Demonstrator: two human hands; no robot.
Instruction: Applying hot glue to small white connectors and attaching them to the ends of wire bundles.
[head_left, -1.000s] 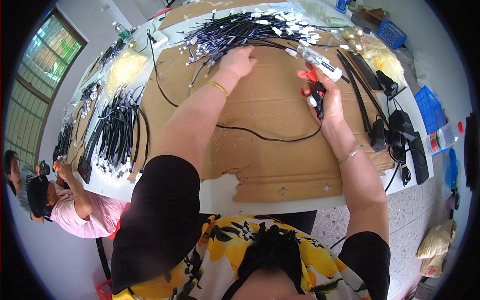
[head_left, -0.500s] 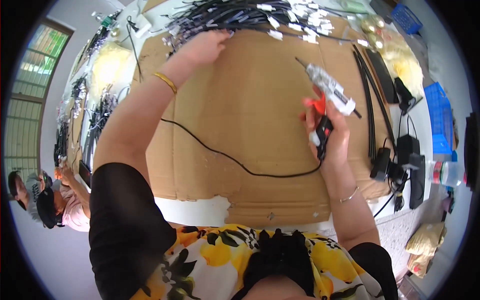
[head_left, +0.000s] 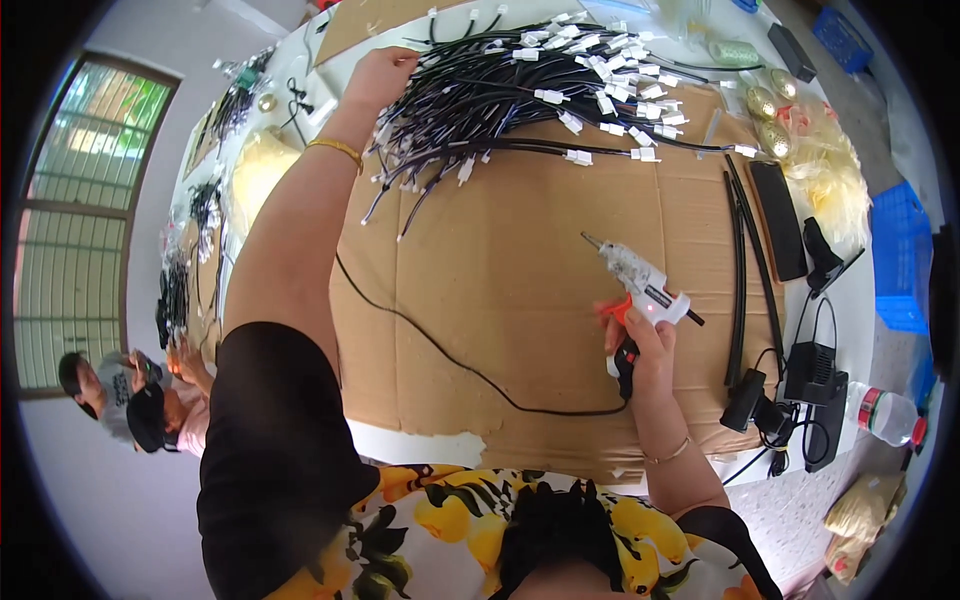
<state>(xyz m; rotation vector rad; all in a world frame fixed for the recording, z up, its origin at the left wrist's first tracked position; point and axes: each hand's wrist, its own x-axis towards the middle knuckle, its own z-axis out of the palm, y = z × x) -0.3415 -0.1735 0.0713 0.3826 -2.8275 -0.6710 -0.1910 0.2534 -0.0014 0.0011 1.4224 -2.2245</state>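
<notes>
Under and just to the right of the left hand (head_left: pixel 380 78) spreads a thick heap of black cables (head_left: pixel 510 95), most of its visible ends carrying white connectors (head_left: pixel 550 97). That hand is at the heap's far left edge, its fingers curled in narrowly; whether they pinch a cable, I cannot tell. The right hand (head_left: pixel 648 345), lower and nearer the body, is wrapped around the handle of a white glue gun (head_left: pixel 640 280) with an orange trigger, the nozzle pointing away and to the left, well apart from the heap. A black stick end (head_left: pixel 696 318) juts from the gun's rear, and a black cord (head_left: pixel 450 365) runs from its grip leftward over the cardboard (head_left: pixel 500 290) between the hands. As for progress, the connectors seen are already on the cables, yet no cable lies at the nozzle; whether any bears glue is too small to tell, and no finished pile can be told apart from an untreated one. Right of the right hand lie long black rods (head_left: pixel 738 280) and, farther out, power adapters (head_left: pixel 810 372).
</notes>
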